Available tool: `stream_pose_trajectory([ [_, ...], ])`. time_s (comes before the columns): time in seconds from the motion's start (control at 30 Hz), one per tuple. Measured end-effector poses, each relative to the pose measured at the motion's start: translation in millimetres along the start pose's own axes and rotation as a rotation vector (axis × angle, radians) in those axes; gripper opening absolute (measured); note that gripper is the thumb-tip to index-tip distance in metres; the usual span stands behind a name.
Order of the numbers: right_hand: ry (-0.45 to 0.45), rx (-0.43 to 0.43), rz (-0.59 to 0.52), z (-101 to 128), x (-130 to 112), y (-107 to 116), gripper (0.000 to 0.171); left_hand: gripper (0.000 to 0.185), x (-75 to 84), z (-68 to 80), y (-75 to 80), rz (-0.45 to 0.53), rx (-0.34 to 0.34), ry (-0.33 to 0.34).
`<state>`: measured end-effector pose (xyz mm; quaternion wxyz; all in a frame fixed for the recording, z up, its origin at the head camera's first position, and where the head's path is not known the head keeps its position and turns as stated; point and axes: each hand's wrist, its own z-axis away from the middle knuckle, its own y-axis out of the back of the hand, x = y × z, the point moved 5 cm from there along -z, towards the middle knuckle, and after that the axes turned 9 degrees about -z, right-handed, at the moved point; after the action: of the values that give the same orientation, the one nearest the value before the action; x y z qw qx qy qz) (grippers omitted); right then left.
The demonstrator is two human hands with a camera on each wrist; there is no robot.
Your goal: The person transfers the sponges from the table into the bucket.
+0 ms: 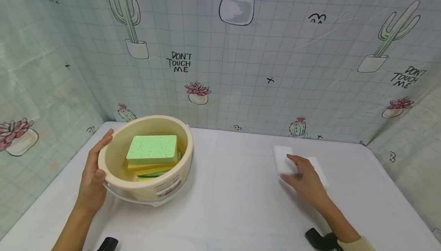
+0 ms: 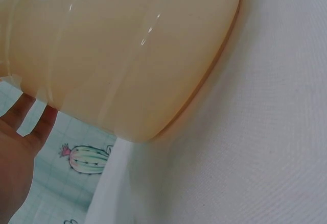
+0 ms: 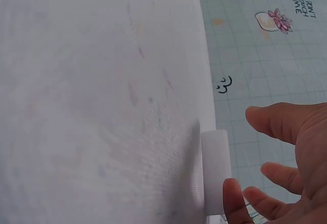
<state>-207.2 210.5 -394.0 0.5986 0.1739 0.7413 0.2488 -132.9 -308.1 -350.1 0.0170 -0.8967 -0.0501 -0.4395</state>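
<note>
- While I'm watching remotely: white table (image 1: 234, 205), cactus-print backdrop (image 1: 275, 52).
- Beige tub (image 1: 179, 167) holds stacked sponges, green sponge (image 1: 152, 148) topmost.
- Left hand (image 1: 92, 174) grips the tub's rim.
- Right hand (image 1: 304, 180), fingers loosely spread, touches white sponge (image 1: 282, 160) far right.

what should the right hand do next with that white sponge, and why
Probably close the fingers on the white sponge: the right hand is open with fingertips just reaching it, not gripping, while the left hand already holds the basin of sponges.
</note>
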Motion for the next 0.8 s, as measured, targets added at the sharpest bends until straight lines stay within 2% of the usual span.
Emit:
stream_pose_trajectory([
  [0.13,-0.029,0.005,0.003,-2,2,0,0.07,0.072,-0.1,1.0,-1.0,0.005,-0.003,-0.003],
  [0.6,0.002,-0.012,-0.062,-16,3,-8,0.072,0.072,-0.2,-0.5,0.2,-0.001,-0.003,-0.016],
  [0.8,-0.035,-0.004,-0.068,-18,8,-10,0.071,0.073,-0.2,-1.3,0.9,0.005,0.005,-0.003],
])
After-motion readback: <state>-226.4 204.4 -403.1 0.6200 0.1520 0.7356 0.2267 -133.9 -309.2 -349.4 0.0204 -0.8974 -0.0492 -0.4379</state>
